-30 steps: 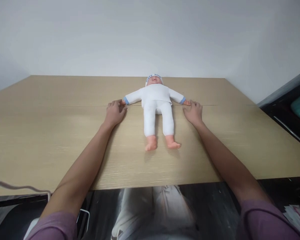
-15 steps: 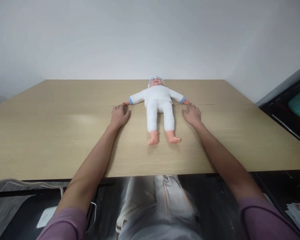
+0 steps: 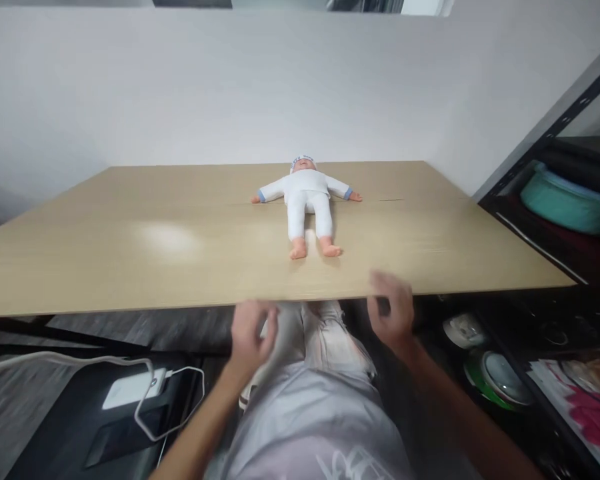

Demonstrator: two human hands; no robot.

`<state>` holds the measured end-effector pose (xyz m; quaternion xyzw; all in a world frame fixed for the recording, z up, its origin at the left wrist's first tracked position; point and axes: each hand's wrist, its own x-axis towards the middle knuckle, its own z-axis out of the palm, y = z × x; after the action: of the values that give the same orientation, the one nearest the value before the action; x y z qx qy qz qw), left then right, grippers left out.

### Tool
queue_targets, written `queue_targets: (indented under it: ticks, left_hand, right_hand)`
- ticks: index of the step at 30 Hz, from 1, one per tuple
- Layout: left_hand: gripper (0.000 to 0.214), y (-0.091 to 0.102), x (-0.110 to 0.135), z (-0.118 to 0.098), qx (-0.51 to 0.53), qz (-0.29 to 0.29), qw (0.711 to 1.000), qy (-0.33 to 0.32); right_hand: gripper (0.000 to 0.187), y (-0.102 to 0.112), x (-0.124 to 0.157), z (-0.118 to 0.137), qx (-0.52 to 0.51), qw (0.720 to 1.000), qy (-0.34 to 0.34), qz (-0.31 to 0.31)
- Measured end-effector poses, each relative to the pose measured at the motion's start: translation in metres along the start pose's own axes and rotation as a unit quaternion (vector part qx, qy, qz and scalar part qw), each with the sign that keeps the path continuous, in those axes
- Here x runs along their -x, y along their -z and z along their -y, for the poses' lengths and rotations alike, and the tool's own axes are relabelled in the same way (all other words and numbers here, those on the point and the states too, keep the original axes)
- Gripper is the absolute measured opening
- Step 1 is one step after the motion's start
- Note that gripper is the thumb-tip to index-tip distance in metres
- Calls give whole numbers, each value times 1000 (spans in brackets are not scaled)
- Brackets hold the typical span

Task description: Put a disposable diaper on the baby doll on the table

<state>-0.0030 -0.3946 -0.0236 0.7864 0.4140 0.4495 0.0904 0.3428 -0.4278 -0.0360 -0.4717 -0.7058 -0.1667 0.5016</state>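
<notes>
A baby doll point(image 3: 307, 190) in white clothes with blue cuffs and a white printed cap lies on its back on the wooden table point(image 3: 180, 280). Its arms are spread wide and its bare feet point toward me. My left hand point(image 3: 250, 333) hovers at the near table edge, thumb apart from the loosely bent fingers, with nothing in it. On the other side, my right hand point(image 3: 393, 307) is raised over the edge, blurred by motion. Its fingers are curved with a gap to the thumb, and it is empty. Neither hand touches the doll.
Below the table at left, a white power adapter point(image 3: 135, 389) with cables rests on a black surface. A dark shelf rack point(image 3: 535, 263) at right holds a teal basin point(image 3: 570, 200). Round lidded containers point(image 3: 500, 377) and papers sit lower down. A wall rises behind the table.
Both hands have left the doll's hands and drawn back toward my body, to the near edge. The doll lies in the same pose. My view has shifted back, showing more of the shelf.
</notes>
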Motion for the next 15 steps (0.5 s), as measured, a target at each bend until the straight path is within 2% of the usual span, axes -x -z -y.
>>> queue_targets:
  ticks: [1, 2, 3, 4, 5, 6, 8, 12, 15]
  left_hand:
    - [24, -8, 29, -9, 2, 25, 1000, -11]
    - [28, -18, 53, -14, 4, 55, 998, -6]
    - [34, -31, 70, -14, 20, 110, 992, 51]
    - [38, -44, 82, -11, 49, 174, 974, 135]
    - [43, -57, 89, -7, 80, 222, 948, 214]
    - [50, -71, 91, -2, 93, 248, 929, 257]
    - [60, -95, 89, 8, 116, 286, 900, 307]
    - [76, -133, 79, 14, 174, 324, 855, 365]
    - [86, -146, 75, 9, 242, 321, 824, 398]
  right_hand:
    - [46, 11, 28, 9, -21, 998, 47, -24]
    - [39, 16, 54, 15, -40, 997, 68, -18]
    - [28, 18, 77, 17, -85, 995, 46, -7]
    - [15, 16, 95, 16, -121, 990, -55, 45]
    - [13, 11, 108, 13, -141, 963, -204, 105]
    - [26, 5, 116, 8, -145, 917, -339, 149]
    - [50, -10, 122, -2, -142, 853, -461, 198]
    - [67, -37, 119, -10, -185, 761, -555, 279]
    - [71, -48, 116, 1, -265, 701, -588, 304]
